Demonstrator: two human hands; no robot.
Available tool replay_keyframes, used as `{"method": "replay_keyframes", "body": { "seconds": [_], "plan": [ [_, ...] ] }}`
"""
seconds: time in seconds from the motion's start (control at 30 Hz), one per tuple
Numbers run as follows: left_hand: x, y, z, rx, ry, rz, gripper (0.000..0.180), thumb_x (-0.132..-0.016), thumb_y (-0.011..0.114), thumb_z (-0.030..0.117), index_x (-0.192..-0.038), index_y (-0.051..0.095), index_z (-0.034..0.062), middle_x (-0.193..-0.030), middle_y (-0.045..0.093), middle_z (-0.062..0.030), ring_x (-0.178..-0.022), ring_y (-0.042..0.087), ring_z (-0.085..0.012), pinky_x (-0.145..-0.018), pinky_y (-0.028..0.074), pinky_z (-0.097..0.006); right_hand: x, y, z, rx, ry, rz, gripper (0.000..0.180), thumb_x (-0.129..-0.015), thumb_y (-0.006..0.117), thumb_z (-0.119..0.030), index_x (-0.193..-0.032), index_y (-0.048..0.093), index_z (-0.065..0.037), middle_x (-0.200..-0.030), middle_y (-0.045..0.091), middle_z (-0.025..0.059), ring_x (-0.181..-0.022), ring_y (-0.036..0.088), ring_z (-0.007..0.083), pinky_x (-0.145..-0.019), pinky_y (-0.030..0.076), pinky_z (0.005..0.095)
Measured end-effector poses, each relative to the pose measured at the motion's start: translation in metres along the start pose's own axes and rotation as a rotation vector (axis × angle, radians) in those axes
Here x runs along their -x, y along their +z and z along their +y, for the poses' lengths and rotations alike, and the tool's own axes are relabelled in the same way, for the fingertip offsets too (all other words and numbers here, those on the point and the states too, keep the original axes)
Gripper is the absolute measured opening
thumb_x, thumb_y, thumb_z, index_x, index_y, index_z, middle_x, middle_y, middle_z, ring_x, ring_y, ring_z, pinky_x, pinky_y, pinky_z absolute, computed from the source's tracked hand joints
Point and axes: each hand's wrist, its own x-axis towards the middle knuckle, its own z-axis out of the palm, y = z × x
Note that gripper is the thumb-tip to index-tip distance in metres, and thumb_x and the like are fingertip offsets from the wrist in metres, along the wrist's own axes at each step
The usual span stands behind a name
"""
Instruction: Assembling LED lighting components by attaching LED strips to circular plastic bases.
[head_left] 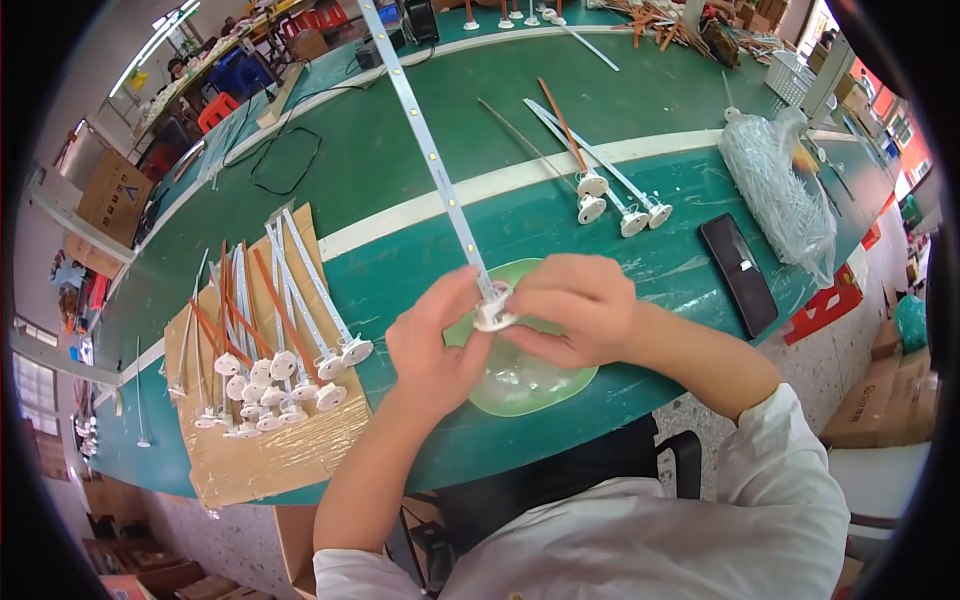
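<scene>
Between my hands, over a pale green bowl (575, 385), an LED light strip (433, 155) slants up and away to the left. Its lower end meets a white round plastic base (492, 315). My left hand (432, 345) pinches the strip and base from the left, thumb and fingers closed. From the right, my right hand (582, 305) has its fingertips closed at the base; whether they hold a wire or other small part is hidden. Small clear pieces seem to lie in the bowl, but they are too blurred to name.
To the left, several strips with white bases (272, 370) lie on a cardboard sheet (330, 450). More strips with bases (632, 222) lie beyond the bowl. A black phone (738, 275) and a clear plastic bag (775, 180) of thin pieces are at the right. A black cable (290, 185) curls across the table.
</scene>
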Motion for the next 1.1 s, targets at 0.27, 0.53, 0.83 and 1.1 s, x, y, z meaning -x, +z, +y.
{"method": "replay_keyframes", "body": {
  "seconds": [0.27, 0.53, 0.83, 1.1],
  "plan": [
    [-0.006, -0.001, 0.001, 0.096, 0.115, -0.026, 0.038, -0.073, 0.074, -0.009, -0.108, 0.062, 0.0012, -0.099, 0.075, -0.0181, -0.083, 0.075, -0.03, -0.073, 0.06, -0.034, 0.003, -0.005, 0.001, 0.149, -0.259, -0.026, 0.029, -0.067, 0.077, 0.007, -0.094, 0.073, -0.001, -0.091, 0.068, 0.0097, -0.068, 0.069, 0.0211, -0.056, 0.055, 0.0285],
    [-0.011, -0.003, 0.005, 0.019, 0.18, -0.033, 0.038, -0.073, 0.074, -0.009, -0.108, 0.061, -0.0006, -0.099, 0.074, -0.0181, -0.083, 0.075, -0.0301, -0.073, 0.06, -0.035, 0.004, 0.001, 0.001, 0.153, -0.229, 0.056, 0.031, -0.065, 0.08, 0.005, -0.094, 0.071, -0.002, -0.091, 0.068, 0.0087, -0.067, 0.069, 0.0207, -0.055, 0.056, 0.0284],
    [0.001, 0.003, 0.009, -0.132, 0.131, -0.004, 0.051, -0.081, 0.072, -0.005, -0.128, 0.05, -0.0028, -0.1, 0.074, -0.0199, -0.09, 0.075, -0.0254, -0.078, 0.056, -0.029, 0.002, 0.008, -0.011, 0.313, -0.117, 0.122, 0.028, -0.064, 0.079, 0.001, -0.09, 0.07, -0.004, -0.084, 0.068, 0.0067, -0.065, 0.068, 0.0206, -0.052, 0.054, 0.0279],
    [-0.011, 0.001, 0.008, -0.22, 0.056, -0.007, 0.056, -0.075, 0.081, -0.001, -0.126, 0.061, 0.0009, -0.098, 0.074, -0.0155, -0.074, 0.074, -0.0241, -0.063, 0.057, -0.029, 0.0, -0.003, 0.005, 0.141, -0.085, -0.012, 0.024, -0.07, 0.078, 0.004, -0.093, 0.073, 0.0, -0.084, 0.07, 0.0116, -0.065, 0.067, 0.0228, -0.055, 0.054, 0.0297]
  ]
}}
